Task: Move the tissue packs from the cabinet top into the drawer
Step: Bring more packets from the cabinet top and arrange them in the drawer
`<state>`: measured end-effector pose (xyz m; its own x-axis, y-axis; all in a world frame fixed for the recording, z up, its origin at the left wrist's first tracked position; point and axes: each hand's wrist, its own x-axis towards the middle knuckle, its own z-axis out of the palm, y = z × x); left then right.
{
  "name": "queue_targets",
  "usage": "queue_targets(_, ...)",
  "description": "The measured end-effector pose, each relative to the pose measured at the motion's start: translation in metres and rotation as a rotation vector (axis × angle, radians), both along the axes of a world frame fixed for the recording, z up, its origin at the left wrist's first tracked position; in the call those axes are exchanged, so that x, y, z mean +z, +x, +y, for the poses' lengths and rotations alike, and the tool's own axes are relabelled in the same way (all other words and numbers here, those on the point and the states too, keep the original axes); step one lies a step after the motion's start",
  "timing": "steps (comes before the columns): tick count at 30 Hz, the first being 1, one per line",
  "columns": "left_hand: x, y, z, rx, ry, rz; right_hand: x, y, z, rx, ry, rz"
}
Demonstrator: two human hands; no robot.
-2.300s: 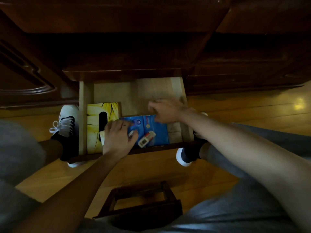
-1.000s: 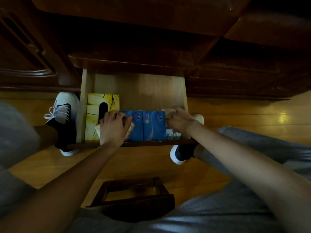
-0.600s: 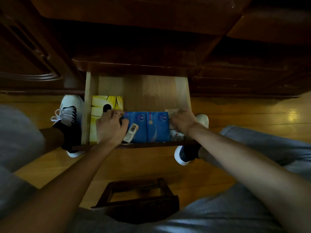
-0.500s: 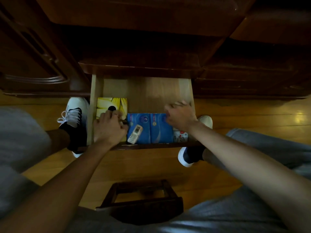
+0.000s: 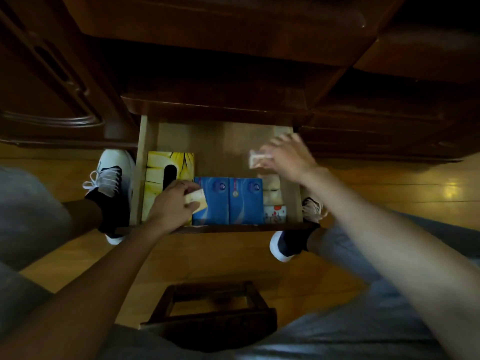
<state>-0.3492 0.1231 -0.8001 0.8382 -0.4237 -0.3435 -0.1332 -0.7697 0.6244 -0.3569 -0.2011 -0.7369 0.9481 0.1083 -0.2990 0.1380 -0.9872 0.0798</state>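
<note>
The open wooden drawer holds a yellow tissue box at its left and two blue tissue packs side by side at the front. A pale pack and a small printed pack lie right of them. My left hand grips a small pale pack between the yellow box and the blue packs. My right hand is raised over the drawer's right rear, blurred, holding a small pale pack.
The dark wooden cabinet overhangs the drawer's back. My two shoes stand on the wooden floor either side of the drawer. A dark wooden stool sits below me, between my knees.
My right hand has lifted from the drawer's right side toward the rear with a small pale pack in it. My left hand shifted slightly right and now grips a small pale pack.
</note>
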Motion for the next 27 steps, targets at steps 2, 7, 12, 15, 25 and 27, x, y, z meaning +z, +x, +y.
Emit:
queue_targets(2,-0.003,-0.003,-0.011,0.071,-0.06,-0.017,0.002,0.0,-0.025,-0.092,-0.059,0.069)
queue_targets(7,-0.004,-0.004,-0.025,0.167,-0.167,0.02,-0.033,-0.025,-0.008,0.019,-0.209,0.228)
queue_targets(12,-0.006,-0.007,-0.022,0.191,-0.167,0.045,-0.053,-0.026,0.0,0.102,-0.349,0.26)
queue_targets(15,-0.006,-0.007,-0.022,0.177,-0.148,0.031,-0.06,-0.033,0.009,0.153,-0.441,0.261)
queue_targets(25,0.013,-0.011,-0.05,0.215,-0.304,0.216,-0.038,-0.031,0.008,-0.096,-0.068,0.05)
queue_targets(27,0.017,-0.008,-0.062,0.269,-0.409,0.356,-0.021,-0.025,0.01,-0.251,0.323,0.079)
